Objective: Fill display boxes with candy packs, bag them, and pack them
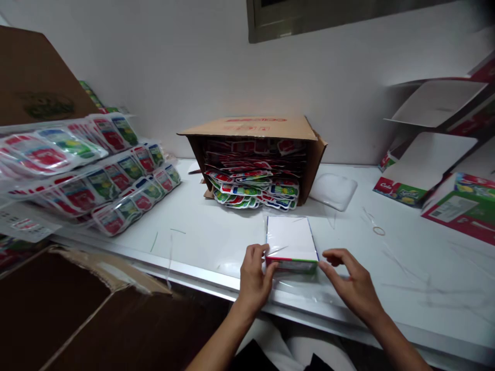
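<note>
A small carton (pixel 293 238) with a white upper face and a red and green front side lies near the table's front edge. Clear plastic film shows around it. My left hand (pixel 256 275) grips its left front corner, with the fingers along the left side and the thumb at the front. By the right front corner is my right hand (pixel 350 278), its thumb and forefinger apart. The thumb tip is at the carton's edge; whether it touches, I cannot tell. Behind the carton, a brown cardboard box (pixel 247 127) lies open toward me, packed with red and green pouches (pixel 251 188).
Stacked strips of pouches (pixel 119 178) in clear plastic fill the left side. An open brown box (pixel 96 304) stands below the table's front left edge. Several printed cartons (pixel 410 175) are at the right. A clear plastic piece (pixel 333 190) and a rubber band (pixel 379 231) lie on the white table (pixel 209 232).
</note>
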`<control>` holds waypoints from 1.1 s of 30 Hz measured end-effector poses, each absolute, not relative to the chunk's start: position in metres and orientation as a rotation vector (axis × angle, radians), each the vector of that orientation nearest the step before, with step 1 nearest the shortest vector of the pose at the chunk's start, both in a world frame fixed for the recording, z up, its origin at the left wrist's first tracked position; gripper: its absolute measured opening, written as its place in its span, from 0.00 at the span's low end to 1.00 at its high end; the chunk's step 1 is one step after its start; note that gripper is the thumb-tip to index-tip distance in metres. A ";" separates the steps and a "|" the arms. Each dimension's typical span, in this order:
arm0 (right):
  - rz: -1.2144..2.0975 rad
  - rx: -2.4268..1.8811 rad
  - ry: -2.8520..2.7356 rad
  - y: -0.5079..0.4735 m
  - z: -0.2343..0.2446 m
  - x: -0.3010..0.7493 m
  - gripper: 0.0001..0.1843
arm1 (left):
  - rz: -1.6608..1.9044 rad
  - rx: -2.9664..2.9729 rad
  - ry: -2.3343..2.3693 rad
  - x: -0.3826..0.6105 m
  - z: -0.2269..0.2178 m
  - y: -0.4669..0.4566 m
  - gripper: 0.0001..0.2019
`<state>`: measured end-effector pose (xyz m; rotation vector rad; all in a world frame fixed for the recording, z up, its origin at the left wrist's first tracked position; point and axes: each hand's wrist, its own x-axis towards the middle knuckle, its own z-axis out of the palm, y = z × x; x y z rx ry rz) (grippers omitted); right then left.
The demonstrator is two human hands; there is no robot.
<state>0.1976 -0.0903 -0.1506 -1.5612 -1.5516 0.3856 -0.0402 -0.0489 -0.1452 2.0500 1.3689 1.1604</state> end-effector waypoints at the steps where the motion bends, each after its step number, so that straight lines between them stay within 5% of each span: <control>1: 0.342 -1.541 -1.592 -0.087 -0.146 0.194 0.14 | 1.124 2.081 1.302 -0.043 -0.143 -0.048 0.12; 10: 0.325 -1.603 -2.113 -0.050 -0.108 0.184 0.10 | 1.183 2.068 1.329 -0.048 -0.128 -0.050 0.09; 15: 0.091 -1.548 -2.381 -0.031 -0.099 0.179 0.09 | 1.080 2.260 1.226 -0.029 -0.131 -0.043 0.24; 24: 0.272 -1.324 -2.092 -0.055 -0.111 0.197 0.08 | 1.233 2.236 1.288 -0.023 -0.140 -0.036 0.04; 30: 0.189 -1.342 -2.197 -0.051 -0.113 0.182 0.08 | 1.271 2.228 1.247 -0.023 -0.129 -0.034 0.06; 33: 0.317 -1.239 -2.104 -0.050 -0.117 0.180 0.09 | 1.143 2.421 1.211 -0.022 -0.129 -0.030 0.24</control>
